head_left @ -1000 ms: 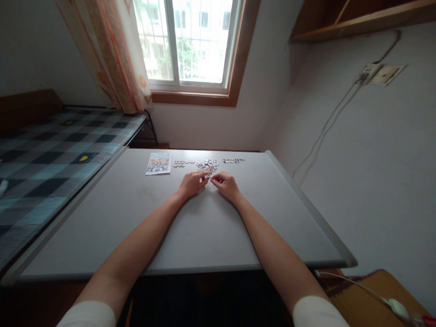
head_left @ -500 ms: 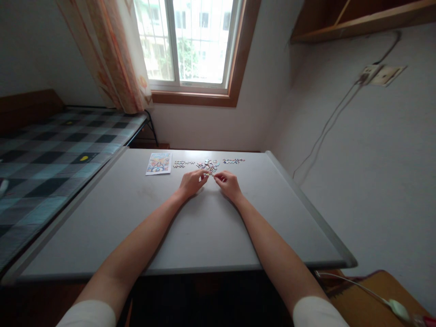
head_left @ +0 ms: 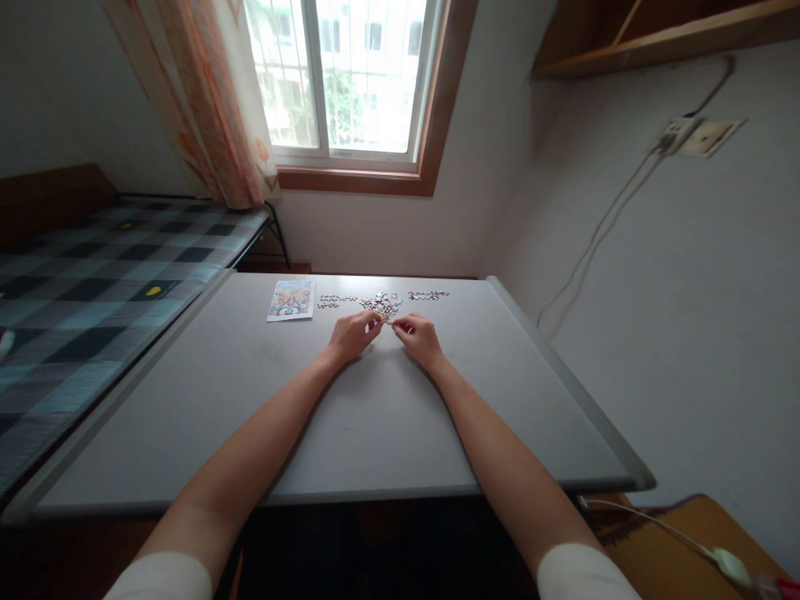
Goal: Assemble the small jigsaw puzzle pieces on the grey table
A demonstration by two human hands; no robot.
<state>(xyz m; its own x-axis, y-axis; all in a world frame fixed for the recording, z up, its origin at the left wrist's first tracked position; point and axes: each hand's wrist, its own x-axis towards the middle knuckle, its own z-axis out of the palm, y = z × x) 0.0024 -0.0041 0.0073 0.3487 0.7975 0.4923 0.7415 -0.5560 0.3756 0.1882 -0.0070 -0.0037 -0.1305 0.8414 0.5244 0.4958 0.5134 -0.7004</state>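
My left hand (head_left: pixel 353 335) and my right hand (head_left: pixel 418 337) face each other over the far part of the table. Both are closed in a pinch, with small jigsaw puzzle pieces (head_left: pixel 387 322) between their fingertips. Exactly how many pieces each one grips is too small to make out. Just beyond the fingers lies a loose pile of puzzle pieces (head_left: pixel 382 302). Joined strips of pieces (head_left: pixel 337 298) lie left of the pile, and another joined strip (head_left: pixel 428 295) lies to its right. A printed picture sheet (head_left: pixel 291 300) rests flat at the left.
The white table (head_left: pixel 375 433) has raised grey edges. A bed with a checked cover (head_left: pixel 137 258) stands along its left side. On the right wall a cable hangs from a socket (head_left: pixel 678 137). A wooden stool or chair (head_left: pixel 693 542) is at the lower right.
Both hands stay almost in the same place. Only the fingertips and the small pieces between them have shifted slightly.
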